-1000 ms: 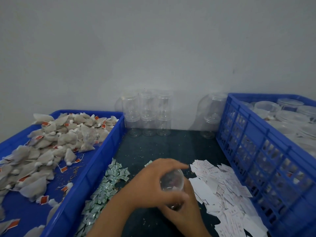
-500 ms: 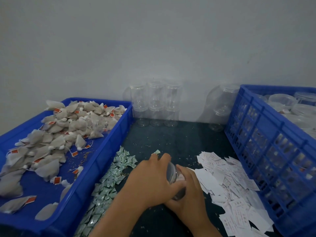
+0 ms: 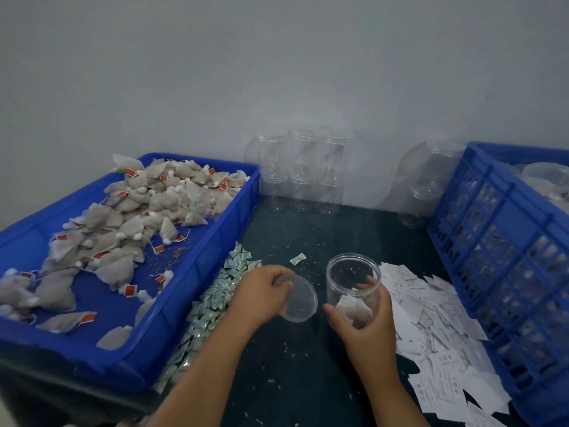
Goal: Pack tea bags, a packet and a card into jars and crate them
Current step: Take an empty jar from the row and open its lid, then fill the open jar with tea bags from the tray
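A dark desk was seen from above, with a person's two bare forearms reaching in from 6 o'clock. A clear plastic jar was held upright at the centre, its long axis vertical and its open mouth facing up. The right hand was wrapped round its lower wall, fingers curled behind and thumb in front. A pale pouch, probably one tea bag, was seen through the wall near the bottom.

The jar's clear lid was held just beside the jar at its 9 o'clock, not touching it, tilted and gripped at its rim by the curled fingers of the left hand.

The heap of tea bags lay in a blue tray at 10 o'clock from the jar, on the left hand's side. A strip of small green packets lay between tray and hands. White cards were spread at 3 o'clock, touching the right hand's side, and a blue crate stood beyond them. Empty jars were stacked at 12 o'clock against the wall.

The left hand was judged nearer to the tea bags and packets, but it was taken up by the lid.

Half a second earlier both hands had been closed together on the jar, the left over its top; since then the lid had been taken off and the hands drawn apart.
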